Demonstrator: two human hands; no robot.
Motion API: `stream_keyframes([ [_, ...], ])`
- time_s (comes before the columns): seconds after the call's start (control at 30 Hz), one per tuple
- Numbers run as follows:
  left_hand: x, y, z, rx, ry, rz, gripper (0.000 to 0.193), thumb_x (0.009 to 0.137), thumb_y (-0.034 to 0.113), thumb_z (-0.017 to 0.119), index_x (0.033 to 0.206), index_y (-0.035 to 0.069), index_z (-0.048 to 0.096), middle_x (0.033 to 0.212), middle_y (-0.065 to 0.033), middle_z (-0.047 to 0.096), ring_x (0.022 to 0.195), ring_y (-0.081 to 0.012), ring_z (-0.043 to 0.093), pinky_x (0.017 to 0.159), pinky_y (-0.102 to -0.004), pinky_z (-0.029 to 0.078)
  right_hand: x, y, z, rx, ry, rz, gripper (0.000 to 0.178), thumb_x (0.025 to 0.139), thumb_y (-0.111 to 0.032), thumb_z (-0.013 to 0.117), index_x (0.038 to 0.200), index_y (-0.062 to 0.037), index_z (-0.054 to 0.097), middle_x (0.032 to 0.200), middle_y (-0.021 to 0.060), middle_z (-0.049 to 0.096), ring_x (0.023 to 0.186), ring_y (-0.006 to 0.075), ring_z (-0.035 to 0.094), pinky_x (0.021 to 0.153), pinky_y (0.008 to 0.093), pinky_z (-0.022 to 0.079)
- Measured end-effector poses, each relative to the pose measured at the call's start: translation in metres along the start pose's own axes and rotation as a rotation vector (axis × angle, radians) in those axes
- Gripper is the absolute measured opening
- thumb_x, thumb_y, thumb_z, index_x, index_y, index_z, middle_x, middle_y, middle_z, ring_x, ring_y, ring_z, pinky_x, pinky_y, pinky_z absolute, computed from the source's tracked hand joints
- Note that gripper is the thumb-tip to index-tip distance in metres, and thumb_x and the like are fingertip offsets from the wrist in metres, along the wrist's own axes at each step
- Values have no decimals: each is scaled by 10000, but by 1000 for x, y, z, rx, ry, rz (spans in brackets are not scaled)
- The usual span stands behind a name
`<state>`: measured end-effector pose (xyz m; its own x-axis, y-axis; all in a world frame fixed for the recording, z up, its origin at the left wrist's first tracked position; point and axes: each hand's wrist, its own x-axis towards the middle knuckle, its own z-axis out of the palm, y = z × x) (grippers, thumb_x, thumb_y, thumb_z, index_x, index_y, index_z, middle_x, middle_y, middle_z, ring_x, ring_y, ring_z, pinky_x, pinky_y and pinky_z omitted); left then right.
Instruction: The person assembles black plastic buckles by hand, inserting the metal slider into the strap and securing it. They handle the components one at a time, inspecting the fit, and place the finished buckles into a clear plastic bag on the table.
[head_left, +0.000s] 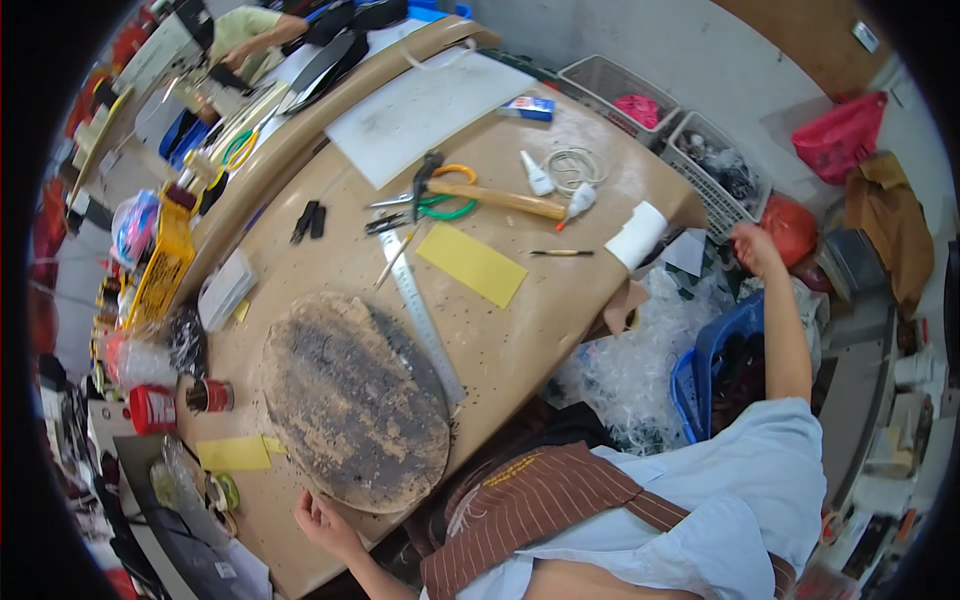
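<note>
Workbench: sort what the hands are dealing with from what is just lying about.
In hand:
- right hand, reaching out past the bench end above the blue basket
- left hand, resting at the bench edge beside the round worn board

Lying about:
- yellow sheet
- steel ruler
- hammer
- scissors
- glue bottles
- paper roll

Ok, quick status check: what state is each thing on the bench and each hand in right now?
left hand: empty, fingers curled, resting at the near bench edge
right hand: stretched out past the bench's far end, grip hidden
round worn board: flat, dirty
steel ruler: flat, beside the board
yellow sheet: flat, apart from the ruler
hammer: lying down, untouched
green-handled scissors: lying untouched
red can: on its side
</note>
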<state>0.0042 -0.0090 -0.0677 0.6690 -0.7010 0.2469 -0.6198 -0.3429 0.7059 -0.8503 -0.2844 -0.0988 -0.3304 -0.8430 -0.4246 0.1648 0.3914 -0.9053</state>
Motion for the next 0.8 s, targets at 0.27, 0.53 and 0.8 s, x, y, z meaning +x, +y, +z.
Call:
stream_keyframes([
  [0.27,23,18,-2,80,51,-14,257,822,31,599,1077,14,580,1064,-137,584,973,-256,585,776,-330,512,-9,31,86,-602,-31,-263,326,920,-247,549,1204,-86,547,969,8,610,717,78,544,610,200,444],
  [0.53,43,27,-8,135,56,31,288,796,50,640,1077,38,580,1088,-123,592,939,-277,596,753,-338,499,-49,-54,235,-484,33,-889,326,954,-146,491,1258,-30,499,1199,55,578,937,87,529,784,225,423],
  [0.8,78,21,-16,201,-111,111,274,797,47,622,1070,55,596,1018,-124,623,899,-296,601,743,-357,499,-145,-12,369,-434,-378,-777,270,952,-82,478,1209,-12,516,1068,52,592,863,71,522,768,209,428],
])
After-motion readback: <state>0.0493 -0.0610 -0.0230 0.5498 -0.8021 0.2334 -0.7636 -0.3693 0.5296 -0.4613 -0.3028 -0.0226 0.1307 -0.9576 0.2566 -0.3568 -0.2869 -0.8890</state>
